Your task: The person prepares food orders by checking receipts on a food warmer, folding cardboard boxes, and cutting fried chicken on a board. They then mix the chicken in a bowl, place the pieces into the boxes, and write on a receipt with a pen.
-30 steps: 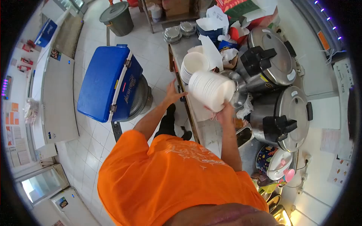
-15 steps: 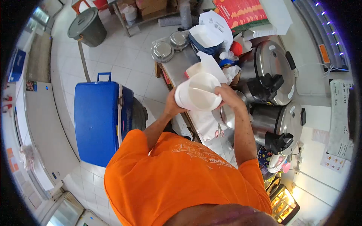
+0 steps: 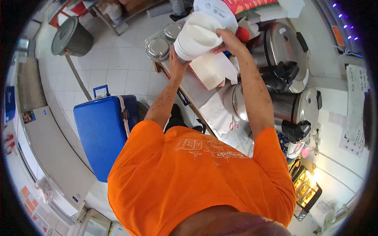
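Out at arm's length, a white round tub (image 3: pixel 197 37) is tilted between my two hands over the table. My left hand (image 3: pixel 177 63) curls round its lower left side, near several ridges. The fingers of my right hand (image 3: pixel 228 41) close on the far right edge, where the white wall looks bent inward. I cannot make out what is inside. Just below the tub, an open white carton (image 3: pixel 212 70) with raised flaps rests on the table. Scissors with pink handles (image 3: pixel 234 124) lie nearer my body beside a white sheet (image 3: pixel 213 112).
Large steel pots (image 3: pixel 285 51) with black handles stand along the table's right side. Round clear-lidded containers (image 3: pixel 157 49) sit at its left edge. A blue cooler box (image 3: pixel 98 137) is on the floor to the left, with a grey bin (image 3: pixel 80 37) beyond it.
Both hands have moved forward and up with the white tub, away from my body. The tub has tilted, its opening now less visible. The carton beneath is more exposed. The camera view has shifted.
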Available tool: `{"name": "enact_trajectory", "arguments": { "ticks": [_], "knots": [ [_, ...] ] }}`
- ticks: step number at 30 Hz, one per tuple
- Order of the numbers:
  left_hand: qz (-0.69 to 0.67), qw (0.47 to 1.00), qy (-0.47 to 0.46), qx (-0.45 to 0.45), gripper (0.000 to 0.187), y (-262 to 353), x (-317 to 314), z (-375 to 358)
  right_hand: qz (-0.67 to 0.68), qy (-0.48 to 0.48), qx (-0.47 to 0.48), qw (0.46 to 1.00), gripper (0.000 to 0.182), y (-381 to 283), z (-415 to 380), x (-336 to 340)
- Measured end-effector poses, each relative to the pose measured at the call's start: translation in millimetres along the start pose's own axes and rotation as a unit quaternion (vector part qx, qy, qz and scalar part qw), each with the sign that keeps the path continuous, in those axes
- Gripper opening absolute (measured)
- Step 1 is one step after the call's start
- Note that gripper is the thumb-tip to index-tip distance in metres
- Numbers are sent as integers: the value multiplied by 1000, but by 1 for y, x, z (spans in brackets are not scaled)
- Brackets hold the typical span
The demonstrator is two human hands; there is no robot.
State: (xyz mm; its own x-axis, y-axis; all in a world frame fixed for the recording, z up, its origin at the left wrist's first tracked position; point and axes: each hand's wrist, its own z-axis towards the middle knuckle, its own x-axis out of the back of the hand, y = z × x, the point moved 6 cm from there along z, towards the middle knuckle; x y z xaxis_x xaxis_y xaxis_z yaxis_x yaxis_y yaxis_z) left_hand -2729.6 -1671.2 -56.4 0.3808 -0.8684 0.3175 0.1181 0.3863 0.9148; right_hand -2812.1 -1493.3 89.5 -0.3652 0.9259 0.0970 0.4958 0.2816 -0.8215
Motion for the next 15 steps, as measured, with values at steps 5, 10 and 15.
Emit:
{"name": "enact_trajectory", "arguments": {
  "ticks": [5, 10, 15],
  "knots": [
    [-32, 999, -12, 6, 95, -6, -17, 5, 9, 171, 66, 983, 72, 1, -32, 0],
    [83, 995, -4, -48, 64, 22, 20, -39, -289, 361, 313, 830, 42, 58, -144, -2],
    [110, 935, -329, -68, 43, 23, -20, -175, -393, 589, 129, 694, 48, 208, -244, 89]
  ]
}}
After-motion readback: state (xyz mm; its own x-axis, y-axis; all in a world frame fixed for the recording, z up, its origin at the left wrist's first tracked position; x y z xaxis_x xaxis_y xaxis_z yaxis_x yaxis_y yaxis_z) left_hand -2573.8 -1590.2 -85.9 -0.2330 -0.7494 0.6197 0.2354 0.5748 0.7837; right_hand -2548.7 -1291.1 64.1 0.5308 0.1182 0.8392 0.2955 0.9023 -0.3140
